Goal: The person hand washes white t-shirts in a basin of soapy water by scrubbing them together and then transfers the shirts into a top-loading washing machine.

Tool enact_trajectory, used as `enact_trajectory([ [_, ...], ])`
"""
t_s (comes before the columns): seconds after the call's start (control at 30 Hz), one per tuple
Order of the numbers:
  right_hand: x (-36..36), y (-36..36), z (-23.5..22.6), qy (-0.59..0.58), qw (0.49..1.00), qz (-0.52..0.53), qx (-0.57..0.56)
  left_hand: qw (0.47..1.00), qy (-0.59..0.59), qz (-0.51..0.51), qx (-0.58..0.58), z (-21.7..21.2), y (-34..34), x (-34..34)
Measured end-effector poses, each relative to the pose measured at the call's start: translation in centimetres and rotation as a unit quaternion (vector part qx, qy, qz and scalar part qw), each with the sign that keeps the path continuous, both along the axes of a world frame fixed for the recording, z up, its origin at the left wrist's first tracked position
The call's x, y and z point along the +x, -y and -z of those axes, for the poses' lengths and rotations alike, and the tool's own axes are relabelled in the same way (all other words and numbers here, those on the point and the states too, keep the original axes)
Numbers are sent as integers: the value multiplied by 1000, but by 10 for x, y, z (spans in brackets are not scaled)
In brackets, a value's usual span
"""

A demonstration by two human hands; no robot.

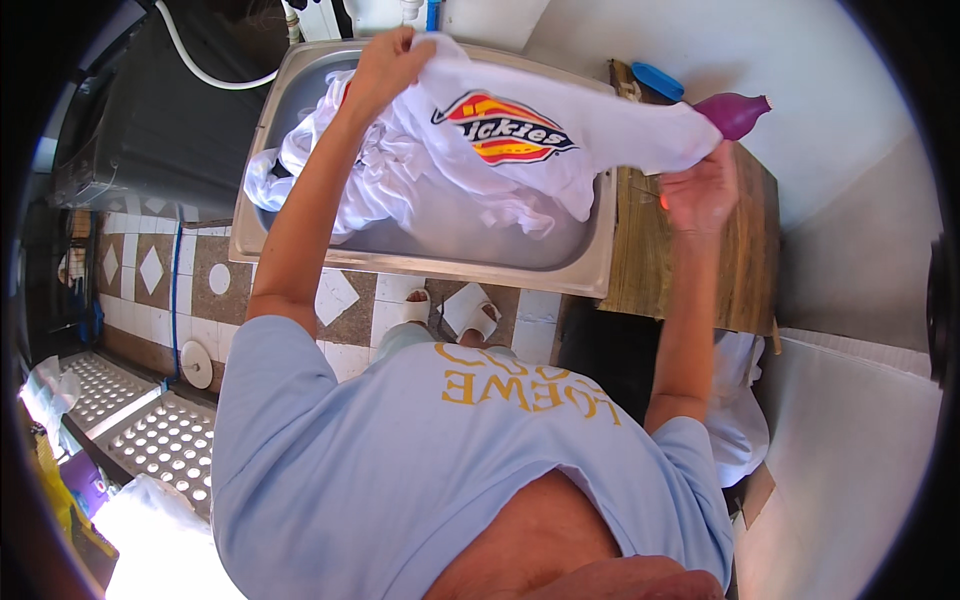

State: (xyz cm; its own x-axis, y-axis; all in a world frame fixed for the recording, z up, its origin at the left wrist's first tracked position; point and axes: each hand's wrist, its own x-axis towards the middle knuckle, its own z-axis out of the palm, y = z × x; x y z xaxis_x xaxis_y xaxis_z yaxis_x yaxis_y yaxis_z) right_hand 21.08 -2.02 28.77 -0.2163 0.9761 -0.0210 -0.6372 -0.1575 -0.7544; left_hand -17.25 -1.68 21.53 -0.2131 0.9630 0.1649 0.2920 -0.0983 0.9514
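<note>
A white T-shirt with a red, yellow and black print is stretched out between my two hands above a metal sink. My left hand pinches it at the upper left, over the sink's far edge. At the right, my right hand grips the other end over the wooden table, its fingers partly behind the cloth. The lower part of the shirt hangs into the basin. More white clothes lie bunched and wet-looking in the left half of the sink.
A wooden table adjoins the sink's right side, with a purple bottle-like object and a blue oval object at its back. A dark appliance stands left. A white hose runs behind it. White walls close off the right.
</note>
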Motion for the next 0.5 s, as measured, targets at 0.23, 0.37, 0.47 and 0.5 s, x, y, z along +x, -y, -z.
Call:
enact_trajectory([
  [0.23, -33, 42, 71, 35, 992, -54, -111, 881, -470, -10, -59, 58, 43, 17],
  [0.37, -14, 55, 28, 103, 993, -62, -19, 863, -505, 2, -18, 74, 29, 38],
  [0.47, -1, 56, -6, 123, 990, -68, 14, 859, -500, 95, -60, 85, 18, 28],
  [0.5, 3, 55, -12, 119, 990, -77, 19, 863, -483, 128, -75, 89, 17, 21],
])
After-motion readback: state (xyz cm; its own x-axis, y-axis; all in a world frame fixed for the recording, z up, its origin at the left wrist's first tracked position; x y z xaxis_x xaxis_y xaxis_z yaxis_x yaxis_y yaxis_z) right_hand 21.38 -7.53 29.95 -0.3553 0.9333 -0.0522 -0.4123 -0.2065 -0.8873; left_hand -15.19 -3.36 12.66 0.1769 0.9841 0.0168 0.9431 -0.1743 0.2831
